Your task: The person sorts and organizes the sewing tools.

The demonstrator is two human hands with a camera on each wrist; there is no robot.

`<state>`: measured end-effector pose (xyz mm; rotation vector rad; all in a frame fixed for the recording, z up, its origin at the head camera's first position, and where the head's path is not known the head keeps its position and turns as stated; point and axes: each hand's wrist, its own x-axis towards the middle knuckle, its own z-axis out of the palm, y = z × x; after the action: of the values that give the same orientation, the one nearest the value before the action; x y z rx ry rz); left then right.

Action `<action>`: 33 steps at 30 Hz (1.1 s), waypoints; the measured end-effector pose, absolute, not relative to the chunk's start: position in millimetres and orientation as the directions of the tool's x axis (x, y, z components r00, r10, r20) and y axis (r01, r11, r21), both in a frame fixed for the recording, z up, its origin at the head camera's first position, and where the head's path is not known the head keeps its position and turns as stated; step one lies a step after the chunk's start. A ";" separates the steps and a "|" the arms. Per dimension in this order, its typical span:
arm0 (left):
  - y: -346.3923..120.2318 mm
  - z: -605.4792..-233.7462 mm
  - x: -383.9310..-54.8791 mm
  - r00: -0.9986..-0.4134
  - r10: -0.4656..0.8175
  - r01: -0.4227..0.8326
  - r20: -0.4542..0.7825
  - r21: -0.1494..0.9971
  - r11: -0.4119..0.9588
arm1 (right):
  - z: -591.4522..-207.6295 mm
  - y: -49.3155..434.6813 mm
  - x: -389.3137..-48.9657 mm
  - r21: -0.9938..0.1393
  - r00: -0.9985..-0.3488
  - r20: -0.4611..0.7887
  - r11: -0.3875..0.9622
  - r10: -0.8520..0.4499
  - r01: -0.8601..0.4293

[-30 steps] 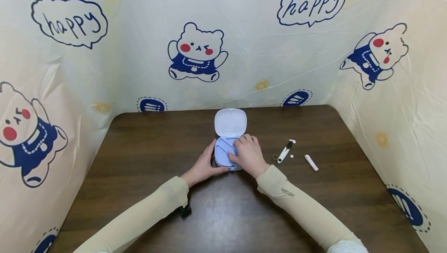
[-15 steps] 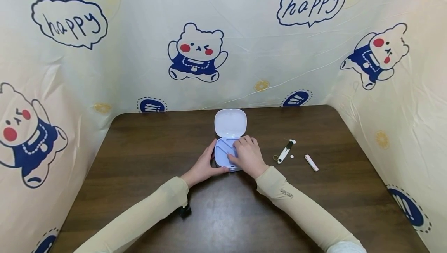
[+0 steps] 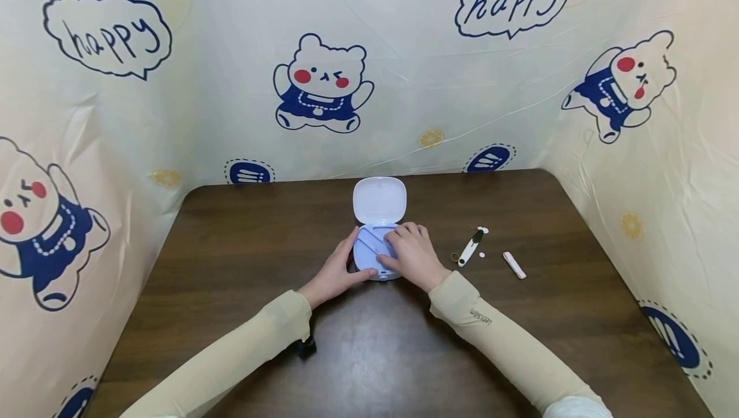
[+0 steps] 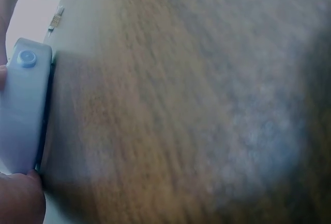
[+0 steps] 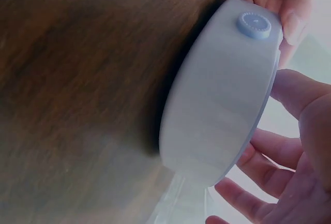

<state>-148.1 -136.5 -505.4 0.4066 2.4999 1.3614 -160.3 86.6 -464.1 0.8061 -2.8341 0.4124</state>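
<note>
A small pale-blue and white hinged case [image 5: 217,94] sits on the table, its white lid [image 3: 379,200] tipped back. Inside lies a light-blue tray [image 3: 369,259] with divided sections. My left hand [image 3: 333,275] grips the case's left side, thumb along the front edge. The right hand [image 3: 417,256] reaches over the right part of the tray, its thumb bent onto the surface. The rim hides those fingertips in the right wrist view, so whether they pinch something is unclear. A round button [image 4: 27,58] shows on the case's front in the left wrist view.
Right of the case lie white-and-black thread snips [image 3: 470,249], a small ring [image 3: 455,257], and small white pieces [image 3: 482,230]. Farther right is a slim white-and-pink stick [image 3: 514,265]. A patterned cloth [image 3: 404,104] hangs behind the brown table [image 3: 260,225].
The head view has shifted slightly. My left thumb sits a little higher on the case's front edge. My right hand stays at the tray with almost no movement.
</note>
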 end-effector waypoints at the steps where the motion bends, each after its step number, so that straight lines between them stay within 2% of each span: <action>1: -136.2 -505.8 -148.4 -0.925 0.366 0.117 -0.098 0.844 0.524 | -463.4 87.5 -160.1 -0.225 -0.841 0.230 0.814 -0.489 -0.535; 8: -135.4 -503.0 -147.3 -0.927 0.364 0.123 -0.090 0.845 0.521 | -458.7 99.1 -157.8 -0.234 -0.826 0.261 0.797 -0.500 -0.556; 16: -135.9 -502.6 -145.9 -0.925 0.365 0.103 -0.103 0.858 0.503 | -453.7 124.2 -153.5 -0.282 -0.832 0.344 0.797 -0.436 -0.534; 27: -136.1 -502.4 -147.6 -0.928 0.361 0.105 -0.096 0.860 0.500 | -457.2 151.9 -151.9 -0.291 -0.878 0.287 0.839 -0.383 -0.461; 33: -136.4 -504.3 -146.7 -0.929 0.357 0.101 -0.099 0.859 0.502 | -462.6 167.7 -149.9 -0.293 -0.879 0.310 0.843 -0.361 -0.450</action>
<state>-146.7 -136.4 -504.3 0.3885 2.4837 1.3946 -149.9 167.7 -462.6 0.6218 -2.7789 0.5293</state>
